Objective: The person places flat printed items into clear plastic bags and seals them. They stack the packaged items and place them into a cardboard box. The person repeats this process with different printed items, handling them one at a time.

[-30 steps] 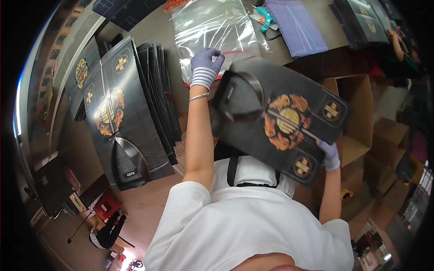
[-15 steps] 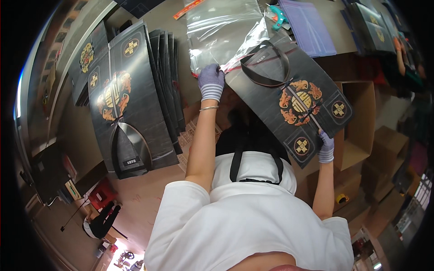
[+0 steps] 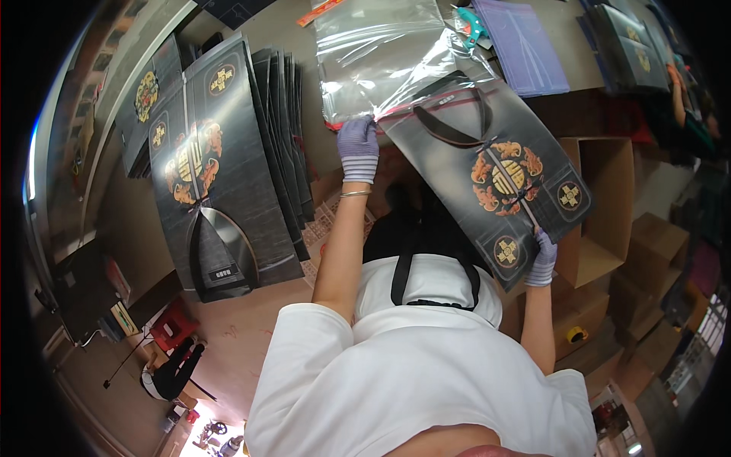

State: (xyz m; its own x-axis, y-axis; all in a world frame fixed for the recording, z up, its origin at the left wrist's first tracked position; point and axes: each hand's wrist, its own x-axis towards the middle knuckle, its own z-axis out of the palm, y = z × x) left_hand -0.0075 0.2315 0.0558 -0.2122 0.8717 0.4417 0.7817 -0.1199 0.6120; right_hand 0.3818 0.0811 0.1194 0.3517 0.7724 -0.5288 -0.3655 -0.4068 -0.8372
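My left hand, in a purple glove with a striped cuff, is closed on the red-edged mouth of a clear plastic bag. With my right hand, gloved alike, I grip the near edge of a dark gift bag with gold and orange emblems. The gift bag lies slanted, its handle end toward the plastic bag. The red edge crosses the gift bag beside its dark loop handle, and its far end shows through clear film. How deep it sits inside, I cannot tell.
Stacked dark gift bags stand at the left. Purple-blue plastic sheets and a teal tool lie at the back. An open cardboard box is at the right, near another person's hand and more dark bags.
The gift bag and my right hand have shifted slightly toward me. My left hand has come slightly nearer, still on the red edge. The handle has tilted flatter.
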